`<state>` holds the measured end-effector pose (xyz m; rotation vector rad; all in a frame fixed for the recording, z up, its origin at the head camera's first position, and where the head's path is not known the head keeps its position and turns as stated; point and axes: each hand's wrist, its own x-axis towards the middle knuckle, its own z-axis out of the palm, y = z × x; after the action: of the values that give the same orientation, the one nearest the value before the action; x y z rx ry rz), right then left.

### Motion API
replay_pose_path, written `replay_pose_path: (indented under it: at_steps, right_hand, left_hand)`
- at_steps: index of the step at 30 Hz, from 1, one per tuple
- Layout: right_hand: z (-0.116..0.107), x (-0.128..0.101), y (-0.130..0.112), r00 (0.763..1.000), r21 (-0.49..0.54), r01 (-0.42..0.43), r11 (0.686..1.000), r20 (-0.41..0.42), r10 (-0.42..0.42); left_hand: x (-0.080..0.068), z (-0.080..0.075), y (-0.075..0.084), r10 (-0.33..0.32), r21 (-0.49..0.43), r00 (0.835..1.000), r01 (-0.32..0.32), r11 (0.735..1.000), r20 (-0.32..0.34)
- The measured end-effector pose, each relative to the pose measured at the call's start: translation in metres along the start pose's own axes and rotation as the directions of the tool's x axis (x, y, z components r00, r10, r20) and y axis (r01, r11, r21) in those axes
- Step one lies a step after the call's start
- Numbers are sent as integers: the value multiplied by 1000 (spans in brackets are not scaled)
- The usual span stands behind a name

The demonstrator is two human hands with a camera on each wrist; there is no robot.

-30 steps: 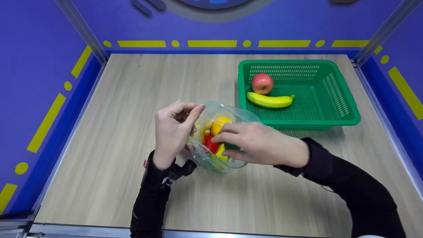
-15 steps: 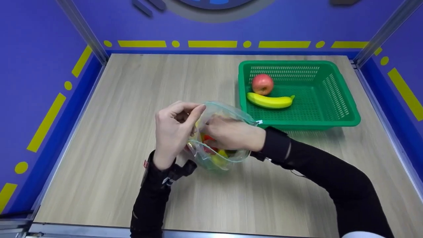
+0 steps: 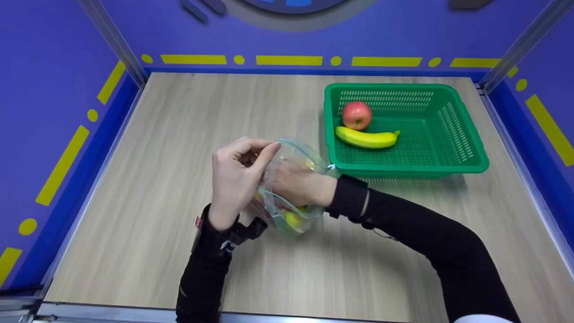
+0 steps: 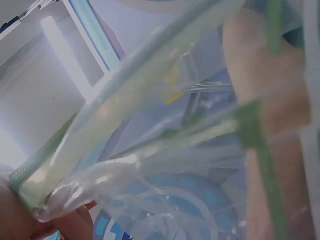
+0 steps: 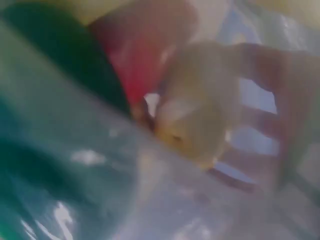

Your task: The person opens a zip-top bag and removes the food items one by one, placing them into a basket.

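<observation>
My left hand [image 3: 237,175] pinches the left rim of a clear zip bag [image 3: 287,222] between thumb and forefinger, keeping its mouth apart. The left wrist view shows the bag's green zip strip [image 4: 250,125]. Inside the bag is my right hand [image 3: 293,179], reaching down past the rim. In the blurred right wrist view, its fingers [image 5: 257,120] curve around a round yellow fruit [image 5: 192,120]; its exact kind is unclear. Beside that lie a red piece [image 5: 137,55] and a dark green piece [image 5: 65,50]. Most of the bag's contents are hidden by the hand.
A green perforated basket [image 3: 403,169] stands at the back right, close to the bag. It holds a red apple [image 3: 356,115] and a yellow banana [image 3: 367,137]. Blue walls [image 3: 287,40] border the wooden table [image 3: 193,112] at the back and sides.
My right hand has moved left and down, from above the bag's mouth to deep inside it. The bag's right side has shifted left. My left hand has stayed in place.
</observation>
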<state>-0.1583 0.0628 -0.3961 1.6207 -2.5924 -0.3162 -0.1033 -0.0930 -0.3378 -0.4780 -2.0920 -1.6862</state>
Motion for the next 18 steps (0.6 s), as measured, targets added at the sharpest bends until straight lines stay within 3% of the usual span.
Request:
replay_pose_path:
  at_steps: [4, 10, 13, 18]
  right_hand:
    - [10, 1, -1, 1000, 101, 10, 995, 15, -12]
    - [22, 3, 1, 993, 221, 42, 974, -118, -16]
    - [20, 3, 1, 994, 192, 21, 981, -106, 0]
    - [0, -1, -4, 997, 23, -53, 998, 53, 52]
  left_hand:
    - [-1, -1, -1, -4, -10, 1000, 4, 1000, 12]
    - [-1, 0, -2, -5, -23, 1000, 5, 1000, 17]
    - [0, 0, -1, -5, -24, 1000, 5, 1000, 15]
    - [0, -1, -2, -18, -1, 1000, 18, 1000, -3]
